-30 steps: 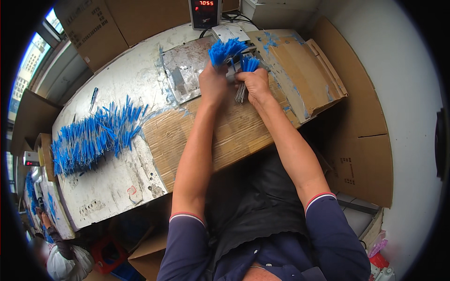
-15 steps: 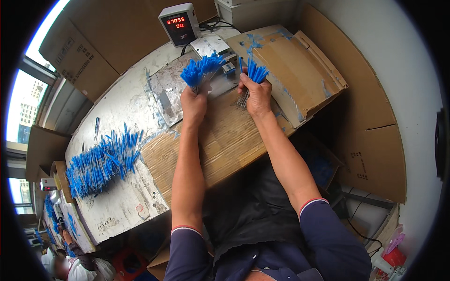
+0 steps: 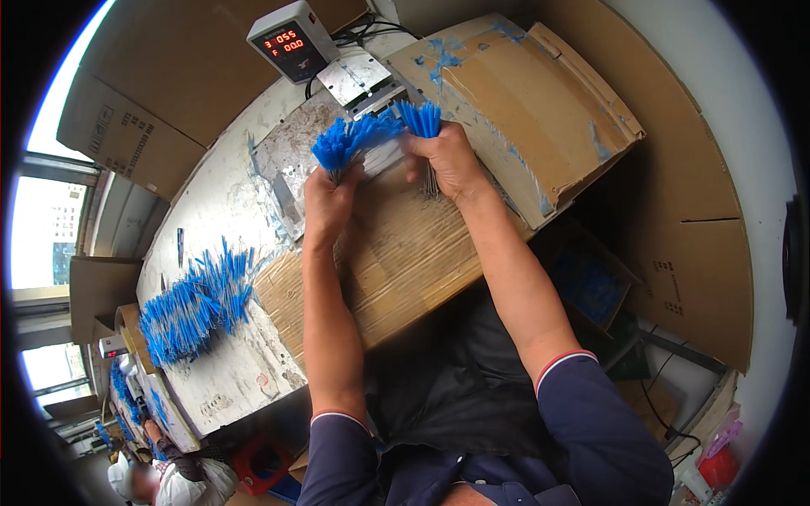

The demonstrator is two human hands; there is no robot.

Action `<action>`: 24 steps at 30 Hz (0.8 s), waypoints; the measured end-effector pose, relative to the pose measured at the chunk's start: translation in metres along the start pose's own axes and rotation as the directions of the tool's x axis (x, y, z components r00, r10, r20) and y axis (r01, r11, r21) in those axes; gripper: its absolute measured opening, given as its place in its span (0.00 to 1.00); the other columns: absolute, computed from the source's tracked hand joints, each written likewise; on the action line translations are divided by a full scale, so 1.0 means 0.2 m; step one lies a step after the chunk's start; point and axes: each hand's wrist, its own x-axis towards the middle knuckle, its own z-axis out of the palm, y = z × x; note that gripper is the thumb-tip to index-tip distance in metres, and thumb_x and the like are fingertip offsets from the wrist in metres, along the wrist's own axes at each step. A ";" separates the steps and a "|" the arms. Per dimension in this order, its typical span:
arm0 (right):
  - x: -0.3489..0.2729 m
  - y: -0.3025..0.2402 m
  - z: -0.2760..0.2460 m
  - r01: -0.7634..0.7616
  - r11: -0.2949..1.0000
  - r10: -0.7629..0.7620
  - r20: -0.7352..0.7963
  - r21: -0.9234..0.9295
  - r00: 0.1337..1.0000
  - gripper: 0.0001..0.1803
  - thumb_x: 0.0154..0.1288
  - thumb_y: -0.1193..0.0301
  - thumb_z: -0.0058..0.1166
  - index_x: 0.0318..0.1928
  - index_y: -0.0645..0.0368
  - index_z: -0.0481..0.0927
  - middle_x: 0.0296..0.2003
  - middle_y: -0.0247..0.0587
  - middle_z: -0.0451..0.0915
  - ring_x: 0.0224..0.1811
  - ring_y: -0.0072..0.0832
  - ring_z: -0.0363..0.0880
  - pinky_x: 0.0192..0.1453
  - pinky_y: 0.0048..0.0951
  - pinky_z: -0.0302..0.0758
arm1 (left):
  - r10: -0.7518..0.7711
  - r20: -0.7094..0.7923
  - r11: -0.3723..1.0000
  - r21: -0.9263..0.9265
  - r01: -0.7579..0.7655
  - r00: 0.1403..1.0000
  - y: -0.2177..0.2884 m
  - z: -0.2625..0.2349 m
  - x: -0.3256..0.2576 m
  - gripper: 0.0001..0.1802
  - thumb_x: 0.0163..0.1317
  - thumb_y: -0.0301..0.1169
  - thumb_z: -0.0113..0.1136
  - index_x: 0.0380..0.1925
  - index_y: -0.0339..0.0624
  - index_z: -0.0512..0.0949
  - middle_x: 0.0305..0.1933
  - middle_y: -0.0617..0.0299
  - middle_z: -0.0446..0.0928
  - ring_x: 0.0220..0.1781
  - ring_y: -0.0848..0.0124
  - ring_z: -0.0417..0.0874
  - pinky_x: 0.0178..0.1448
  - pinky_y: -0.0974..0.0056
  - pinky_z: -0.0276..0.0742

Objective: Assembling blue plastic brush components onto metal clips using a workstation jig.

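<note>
My left hand (image 3: 331, 201) is closed round a fanned-out bundle of thin wires with blue sleeved ends (image 3: 336, 145), tips pointing up. The blue ends spread rightward from that fist toward the other hand. A smaller, upright bundle of the same wires (image 3: 420, 118) sits in my right hand (image 3: 449, 160), its bare grey ends hanging below the palm. The right thumb and fingers reach toward the left bundle and are slightly blurred. Both hands are above the cardboard-covered front of the bench (image 3: 396, 244), close to a small metal fixture (image 3: 359, 83).
A box with a red digital display (image 3: 291, 42) stands behind the fixture. A taped cardboard box (image 3: 540, 101) is at the right. More blue-ended wires (image 3: 198, 304) lie heaped on the white table at left, near a dark pen-like tool (image 3: 180, 247). A co-worker (image 3: 173, 472) sits lower left.
My right hand with its bundle has come closer to the left bundle. The single blue end that stood apart by the right fingers no longer shows separately. The whole view has turned slightly.
</note>
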 end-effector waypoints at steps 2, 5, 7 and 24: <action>0.02 -0.02 -0.01 -0.078 0.992 0.091 0.128 -0.102 0.988 0.04 0.65 0.77 0.63 0.35 0.63 0.81 0.25 0.35 0.79 0.19 0.21 0.78 0.19 0.26 0.79 | -0.041 0.056 0.998 -0.036 0.043 0.998 -0.01 -0.05 0.02 0.07 0.68 0.27 0.66 0.42 0.37 0.86 0.35 0.65 0.86 0.38 0.77 0.82 0.47 0.67 0.78; 0.00 0.02 0.02 -0.050 0.998 0.053 0.063 -0.037 0.997 0.03 0.64 0.78 0.64 0.36 0.63 0.81 0.25 0.35 0.80 0.20 0.22 0.79 0.19 0.26 0.79 | -0.071 0.068 0.988 -0.135 0.080 0.995 -0.04 -0.06 0.01 0.06 0.68 0.28 0.66 0.40 0.38 0.86 0.35 0.69 0.84 0.38 0.79 0.80 0.46 0.70 0.75; 0.01 0.04 0.02 -0.009 0.999 0.009 0.014 0.030 1.000 0.03 0.64 0.78 0.64 0.36 0.64 0.82 0.25 0.36 0.80 0.20 0.23 0.79 0.18 0.26 0.79 | -0.065 0.039 0.984 -0.163 0.071 0.997 -0.05 -0.04 0.02 0.06 0.69 0.29 0.66 0.41 0.39 0.86 0.35 0.70 0.84 0.38 0.80 0.80 0.46 0.71 0.74; -0.02 0.03 0.00 0.039 0.946 -0.024 -0.051 0.322 0.998 0.11 0.60 0.76 0.68 0.43 0.63 0.82 0.30 0.39 0.83 0.26 0.28 0.83 0.31 0.34 0.86 | -0.288 -0.158 0.921 -0.316 0.228 0.944 0.12 0.07 -0.15 0.06 0.70 0.32 0.65 0.39 0.42 0.84 0.25 0.73 0.75 0.24 0.79 0.72 0.29 0.70 0.65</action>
